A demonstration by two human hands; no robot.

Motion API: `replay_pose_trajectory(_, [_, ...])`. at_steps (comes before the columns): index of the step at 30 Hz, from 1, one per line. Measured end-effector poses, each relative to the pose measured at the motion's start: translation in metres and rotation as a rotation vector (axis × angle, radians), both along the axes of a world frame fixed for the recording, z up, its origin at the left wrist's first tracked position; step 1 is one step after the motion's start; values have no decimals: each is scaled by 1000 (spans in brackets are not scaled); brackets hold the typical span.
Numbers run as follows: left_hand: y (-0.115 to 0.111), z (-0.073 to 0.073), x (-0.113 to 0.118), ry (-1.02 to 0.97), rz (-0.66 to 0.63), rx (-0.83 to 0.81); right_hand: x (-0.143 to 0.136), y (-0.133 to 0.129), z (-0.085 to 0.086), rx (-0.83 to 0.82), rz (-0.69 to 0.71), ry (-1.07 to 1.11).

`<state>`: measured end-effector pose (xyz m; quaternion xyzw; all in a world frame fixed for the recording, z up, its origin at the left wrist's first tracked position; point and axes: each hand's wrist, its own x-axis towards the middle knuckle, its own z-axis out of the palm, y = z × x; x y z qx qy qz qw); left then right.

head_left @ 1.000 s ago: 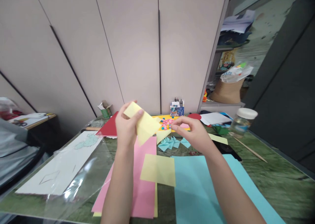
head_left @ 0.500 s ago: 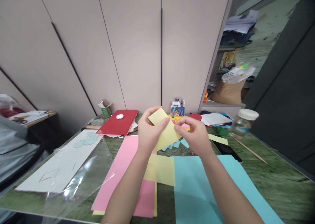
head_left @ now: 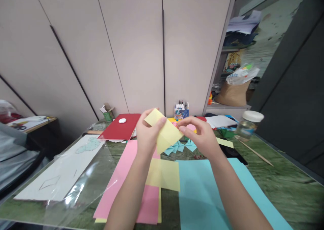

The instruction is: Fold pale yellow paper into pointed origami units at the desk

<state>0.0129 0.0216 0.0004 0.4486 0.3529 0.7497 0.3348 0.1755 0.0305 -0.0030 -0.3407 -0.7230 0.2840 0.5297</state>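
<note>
Raised over the middle of the table is a piece of yellow paper [head_left: 168,135], creased and partly folded, with its lower tip pointing down. My left hand [head_left: 150,132] is closed on its upper left part, thumb across the front. At the paper's right corner, my right hand [head_left: 199,135] pinches the edge between thumb and forefinger. Below them a flat yellow sheet [head_left: 163,174] lies across pink paper [head_left: 149,206] on the left and reaches toward blue sheets [head_left: 197,196] on the right. Several small folded blue paper pieces [head_left: 178,147] sit just behind the hands.
A red folder [head_left: 116,130] carries a round white object [head_left: 122,120]. On the left lie a drawing [head_left: 60,169] and clear plastic film [head_left: 88,182]. A lidded jar [head_left: 249,125], a thin stick [head_left: 255,151] and a black phone-like object [head_left: 234,153] are at right. A pen box [head_left: 181,112] stands behind.
Both hands have shifted slightly left with the yellow paper. Its right part has swung, so the right corner now shows by my right thumb and the lower edge slants more.
</note>
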Motion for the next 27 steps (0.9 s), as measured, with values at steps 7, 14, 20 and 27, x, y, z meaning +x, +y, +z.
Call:
replay_pose_trajectory(7, [-5, -3, 22, 169, -104, -29, -3, -1, -3, 65, -64, 53])
replay_pose_trajectory(14, [-4, -9, 25, 66, -123, -2, 3, 0, -2, 69, -61, 28])
replay_pose_trajectory(20, [0, -2, 12, -184, -41, 97, 11, 7, 1, -36, -52, -117])
replay_pose_trajectory(27, [3, 6, -6, -263, 71, 162, 20, 13, 3, -49, -60, -155])
